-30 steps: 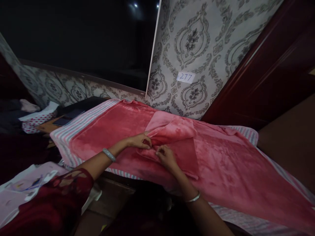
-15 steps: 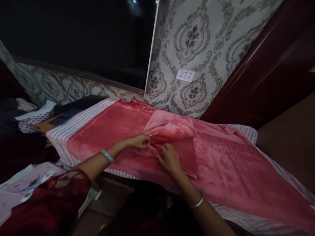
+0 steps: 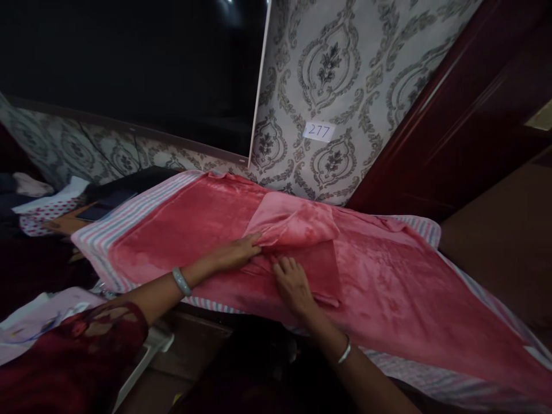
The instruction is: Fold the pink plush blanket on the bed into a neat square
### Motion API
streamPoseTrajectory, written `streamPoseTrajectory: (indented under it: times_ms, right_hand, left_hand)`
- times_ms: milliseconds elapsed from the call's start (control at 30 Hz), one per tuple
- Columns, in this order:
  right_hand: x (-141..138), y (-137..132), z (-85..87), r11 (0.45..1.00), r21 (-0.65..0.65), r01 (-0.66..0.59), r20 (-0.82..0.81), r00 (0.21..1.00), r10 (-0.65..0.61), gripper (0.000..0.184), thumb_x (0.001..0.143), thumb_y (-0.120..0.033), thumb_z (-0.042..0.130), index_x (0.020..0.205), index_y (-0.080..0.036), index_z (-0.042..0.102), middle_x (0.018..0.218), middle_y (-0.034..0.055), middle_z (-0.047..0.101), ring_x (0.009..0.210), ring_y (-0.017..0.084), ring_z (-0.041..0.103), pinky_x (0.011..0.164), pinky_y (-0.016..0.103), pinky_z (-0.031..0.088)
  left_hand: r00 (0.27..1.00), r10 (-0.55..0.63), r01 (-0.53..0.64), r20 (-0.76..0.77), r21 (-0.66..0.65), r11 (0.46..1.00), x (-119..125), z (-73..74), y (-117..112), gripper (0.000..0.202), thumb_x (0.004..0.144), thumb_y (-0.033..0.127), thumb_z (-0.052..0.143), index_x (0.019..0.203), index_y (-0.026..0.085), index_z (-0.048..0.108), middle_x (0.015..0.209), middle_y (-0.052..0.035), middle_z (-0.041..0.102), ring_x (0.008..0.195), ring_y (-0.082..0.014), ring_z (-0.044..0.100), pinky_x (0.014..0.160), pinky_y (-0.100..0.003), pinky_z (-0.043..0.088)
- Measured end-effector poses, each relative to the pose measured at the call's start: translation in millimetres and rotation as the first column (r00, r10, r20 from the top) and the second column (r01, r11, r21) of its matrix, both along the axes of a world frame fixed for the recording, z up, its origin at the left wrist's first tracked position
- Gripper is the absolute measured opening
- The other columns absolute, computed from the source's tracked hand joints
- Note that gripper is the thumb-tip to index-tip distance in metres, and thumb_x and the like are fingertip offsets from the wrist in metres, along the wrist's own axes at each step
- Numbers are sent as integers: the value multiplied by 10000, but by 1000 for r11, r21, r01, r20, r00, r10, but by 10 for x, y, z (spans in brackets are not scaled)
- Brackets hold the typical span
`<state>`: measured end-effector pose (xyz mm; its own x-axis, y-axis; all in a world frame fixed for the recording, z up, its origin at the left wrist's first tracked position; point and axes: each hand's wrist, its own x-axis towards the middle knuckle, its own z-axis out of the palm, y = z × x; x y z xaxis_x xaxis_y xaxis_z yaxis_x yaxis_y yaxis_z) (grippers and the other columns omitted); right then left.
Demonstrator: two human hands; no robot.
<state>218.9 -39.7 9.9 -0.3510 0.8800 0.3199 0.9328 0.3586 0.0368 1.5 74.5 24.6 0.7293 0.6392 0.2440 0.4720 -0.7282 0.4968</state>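
A plush pink blanket with a striped border stretches across the view from about 9 o'clock down to 4 o'clock, and what it lies on is hidden. Near the middle of the frame, a folded flap of the blanket stands slightly raised in soft creases, showing a paler pink face. The person's two bare hands work just below this flap, near each other but not touching. The left grip comes in from 8 o'clock, palm down and open, its fingertips touching the blanket at the flap's lower edge, with no clear pinch on the fabric. The right grip comes in from about 6 o'clock and lies open and flat on the pile, fingers slightly spread, just below the flap and holding nothing that can be seen. A beaded bangle circles the left wrist, a thin silver-coloured bangle circles the right wrist, and a dark red lace sleeve covers the left upper arm. At 1 o'clock, damask wallpaper carries a white paper label reading 277, and a large dark panel fills 11 o'clock. A dark red wooden door frame stands at 2 o'clock. At 9 o'clock, a phone lies on a wooden desk beside polka-dot cloth.
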Motion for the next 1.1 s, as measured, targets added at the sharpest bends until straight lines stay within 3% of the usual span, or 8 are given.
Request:
streamPoseTrajectory:
  times_ms: [67, 200, 400, 600, 733, 833, 933, 1100]
  right_hand:
    - [13, -64, -54, 998, -8, -57, -20, 998, 57, 378, 950, -107, 476, 1288, -208, 612, 1280, 150, 590, 1058, 273, 512, 862, 405, 426]
    - [105, -109, -25, 991, -11, -132, -340, 933, 120, 446, 925, -185, 549, 1369, -227, 563, 1279, 119, 631, 1099, 256, 551, 937, 403, 440]
    - [179, 140, 175, 962, -152, -225, -842, 539, -7, 350, 973, -391, 441, 1121, -213, 704, 1125, 82, 727, 1050, 230, 653, 922, 366, 491]
    - [103, 281, 196, 837, -335, -433, -896, 420, -141, 370, 929, -375, 464, 1110, -174, 717, 996, 62, 751, 693, 138, 631, 750, 302, 517]
    - [62, 298, 137, 838, -347, -420, -915, 348, -204, 306, 848, -233, 492, 1072, -172, 692, 949, 40, 745, 621, 108, 580, 658, 252, 491]
    - [52, 351, 149, 834, -357, -420, -922, 303, -242, 282, 800, -172, 482, 1013, -179, 666, 896, 18, 726, 560, 92, 541, 551, 213, 450]
    - [42, 434, 202, 821, -373, -433, -922, 271, -276, 350, 791, -152, 471, 1097, -186, 638, 744, -26, 680, 489, 88, 518, 470, 192, 402]
    - [108, 527, 245, 813, -425, -398, -892, 336, -302, 373, 794, -129, 434, 1092, -184, 651, 579, -72, 582, 422, 88, 488, 433, 186, 374]
  left_hand:
    - [1000, -29, 29, -11, 20, 999, -59, -27, -32, 400, 811, 183, 551, 1204, 195, 624, 1489, -109, 475, 1326, -250, 464, 1107, -376, 383]
    - [981, -177, 180, -77, 30, 983, -154, 76, -42, 274, 703, 91, 603, 945, 174, 698, 1420, -126, 536, 1241, -270, 532, 1045, -360, 431]
    - [979, -200, 205, 44, -153, 967, -48, 274, 79, 247, 806, 178, 533, 963, 164, 723, 872, -32, 679, 803, -157, 589, 745, -229, 455]
    - [991, -122, 122, -55, 3, 993, 69, 298, 12, 315, 725, 42, 469, 824, 177, 736, 928, -52, 646, 944, -180, 572, 864, -261, 457]
    - [991, 31, -1, -126, 238, 971, 115, 408, -243, 302, 770, 87, 560, 943, 226, 765, 1343, -102, 528, 1246, -297, 462, 1053, -426, 397]
    - [983, 160, -117, -85, 381, 917, 190, 477, -491, 275, 817, 140, 580, 1010, 233, 752, 1228, -129, 554, 1166, -304, 489, 996, -463, 423]
    - [996, 86, -76, -17, 323, 943, 292, 423, -645, 313, 868, 116, 494, 1058, 214, 722, 1042, -101, 596, 1013, -236, 548, 911, -382, 467]
    - [999, -29, 27, 14, 120, 992, 388, 179, -526, 345, 863, 84, 476, 1112, 199, 686, 1066, -91, 639, 1032, -212, 577, 914, -348, 478]
